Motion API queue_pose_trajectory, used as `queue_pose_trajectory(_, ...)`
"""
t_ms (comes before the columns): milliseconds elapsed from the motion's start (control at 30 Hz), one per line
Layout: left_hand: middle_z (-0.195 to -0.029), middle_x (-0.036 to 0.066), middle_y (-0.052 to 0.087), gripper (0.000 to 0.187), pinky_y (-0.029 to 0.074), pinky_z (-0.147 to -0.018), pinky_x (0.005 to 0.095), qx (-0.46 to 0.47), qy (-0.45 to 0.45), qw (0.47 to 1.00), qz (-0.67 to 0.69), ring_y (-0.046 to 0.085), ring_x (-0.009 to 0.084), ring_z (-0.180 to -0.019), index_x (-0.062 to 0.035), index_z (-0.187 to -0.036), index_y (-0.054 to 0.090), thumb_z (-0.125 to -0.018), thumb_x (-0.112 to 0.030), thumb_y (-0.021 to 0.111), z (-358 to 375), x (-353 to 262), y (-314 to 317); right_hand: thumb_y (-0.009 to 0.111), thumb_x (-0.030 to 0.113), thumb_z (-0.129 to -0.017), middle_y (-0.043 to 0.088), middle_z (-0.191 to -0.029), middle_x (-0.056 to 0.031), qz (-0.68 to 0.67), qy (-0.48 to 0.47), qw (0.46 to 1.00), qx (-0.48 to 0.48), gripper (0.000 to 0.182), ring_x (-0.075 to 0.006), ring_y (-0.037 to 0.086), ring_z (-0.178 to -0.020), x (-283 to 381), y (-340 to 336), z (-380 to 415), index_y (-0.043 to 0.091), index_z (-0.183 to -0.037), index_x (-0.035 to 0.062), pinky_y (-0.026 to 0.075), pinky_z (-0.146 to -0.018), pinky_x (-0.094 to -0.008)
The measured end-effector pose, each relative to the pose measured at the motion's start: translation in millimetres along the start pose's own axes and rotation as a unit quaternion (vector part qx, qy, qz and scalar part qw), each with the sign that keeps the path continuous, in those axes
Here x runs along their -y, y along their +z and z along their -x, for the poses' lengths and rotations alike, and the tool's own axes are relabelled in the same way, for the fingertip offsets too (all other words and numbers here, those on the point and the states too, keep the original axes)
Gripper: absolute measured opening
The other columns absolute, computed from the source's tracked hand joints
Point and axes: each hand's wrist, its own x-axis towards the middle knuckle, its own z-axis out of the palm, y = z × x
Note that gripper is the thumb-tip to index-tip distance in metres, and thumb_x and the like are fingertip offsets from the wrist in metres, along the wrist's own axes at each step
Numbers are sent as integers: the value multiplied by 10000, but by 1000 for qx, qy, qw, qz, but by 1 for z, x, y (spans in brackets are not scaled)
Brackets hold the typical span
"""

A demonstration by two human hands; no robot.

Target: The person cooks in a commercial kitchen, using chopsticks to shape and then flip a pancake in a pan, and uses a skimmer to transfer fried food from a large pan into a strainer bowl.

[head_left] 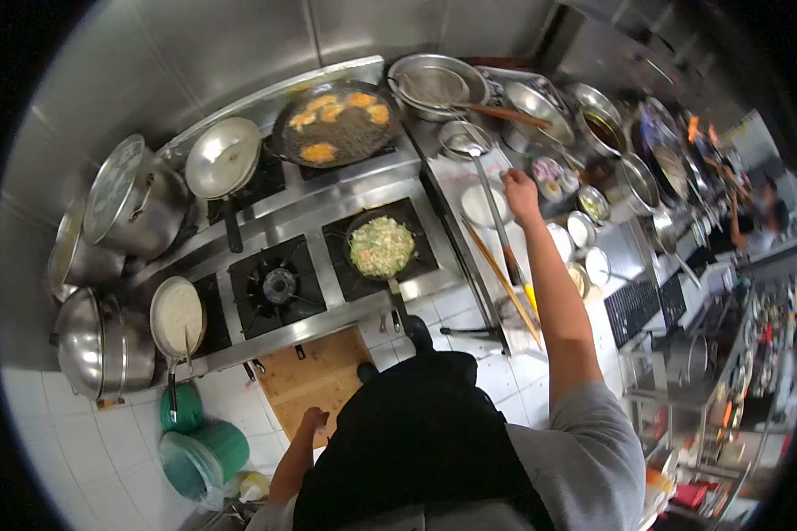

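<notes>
My right hand (521, 195) reaches over the counter on the right, its fingers closed. What they hold, if anything, is hidden. Beside it are a white bowl (483, 208) and a long-handled ladle (491, 199). My left hand (313, 421) hangs low by my side, fingers curled, with nothing visible in it. In front of me, a small frying pan (397, 296) sits on a burner, full of a chopped, pale green and white mixture (382, 247). Neither hand touches that pan.
Behind, a large pan (338, 124) holds orange-brown pieces in oil. An upturned-looking silver pan (224, 157), a pan of white batter (176, 319) and large pots (133, 199) stand left. Bowls and a plate of onions (553, 175) crowd the right counter. Another person (766, 212) stands far right.
</notes>
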Motion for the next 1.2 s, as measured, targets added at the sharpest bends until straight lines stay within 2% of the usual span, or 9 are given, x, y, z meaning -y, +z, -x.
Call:
queue_pose_trajectory(33, -773, 169, 672, 354, 530, -529, 465, -27, -45, 994, 92, 649, 349, -586, -61, -1044, 580, -850, -354, 622, 14, -6, -7, 629, 365, -827, 636, -1094, -238, 10, 14, 1000, -25, 501, -282, 633, -1015, 8, 14, -20, 614, -1147, -20, 452, -905, -348)
queue_pose_trajectory(167, -631, 123, 613, 223, 490, -436, 367, -89, -95, 884, 448, 587, 206, -508, -22, -829, 591, -889, -236, 584, 71, -78, 26, 516, 246, -924, 624, -816, -106, -275, 204, 934, 102, 309, -195, 632, -729, 13, 30, -83, 589, -1029, -35, 509, -608, -327)
queue_pose_trajectory(300, -723, 150, 646, 249, 504, -529, 346, -131, -67, 927, 345, 609, 210, -571, -6, -892, 656, -859, -249, 617, 72, -127, 7, 516, 289, -945, 599, -935, -97, -417, 187, 864, 211, 344, -171, 576, -712, 32, 67, -137, 497, -1122, -6, 493, -605, -271)
queue_pose_trajectory(433, -814, 175, 686, 273, 517, -696, 355, -204, -98, 923, 310, 666, 268, -766, 17, -935, 659, -850, -240, 618, 59, -129, 41, 417, 162, -933, 504, -705, -19, -371, 243, 841, 310, 162, -65, 382, -493, 26, 85, -167, 486, -821, 66, 305, -395, -209)
queue_pose_trajectory(533, -835, 165, 690, 284, 509, -725, 354, -190, -142, 894, 380, 665, 274, -796, 15, -933, 659, -830, -249, 640, 78, -149, 29, 434, 132, -909, 473, -670, 1, -281, 93, 930, 219, 122, -66, 369, -457, 55, 68, -133, 473, -807, 80, 295, -378, -215)
queue_pose_trajectory(900, -838, 147, 683, 303, 520, -675, 351, -153, -55, 931, 328, 661, 262, -789, 28, -933, 654, -821, -252, 639, 45, -121, 44, 464, 131, -934, 481, -662, 5, -175, 40, 924, 339, 225, -83, 423, -491, 165, 70, -25, 536, -1128, 44, 324, -395, -241)
queue_pose_trajectory(1000, -787, 202, 663, 318, 554, -566, 358, -191, 6, 925, 330, 658, 265, -616, 57, -963, 649, -883, -239, 566, 46, -126, 24, 485, 149, -913, 556, -703, -54, -61, -16, 937, 345, 236, -133, 507, -520, 178, 103, -19, 559, -1093, 16, 400, -439, -292)
queue_pose_trajectory(1067, -798, 203, 666, 320, 547, -556, 356, -193, -19, 918, 345, 658, 277, -615, 47, -959, 653, -880, -251, 570, 51, -127, 20, 498, 144, -869, 640, -826, -191, 78, -117, 942, 306, 264, -295, 636, -681, 179, 120, -17, 571, -1062, -20, 496, -613, -400)
queue_pose_trajectory(1200, -830, 199, 674, 322, 531, -593, 348, -150, -64, 922, 352, 668, 312, -722, 31, -951, 660, -853, -270, 595, 47, -109, 39, 490, 130, -834, 618, -972, -302, 182, -277, 928, 173, 293, -425, 614, -912, 184, 137, 5, 573, -1056, -42, 470, -824, -463)
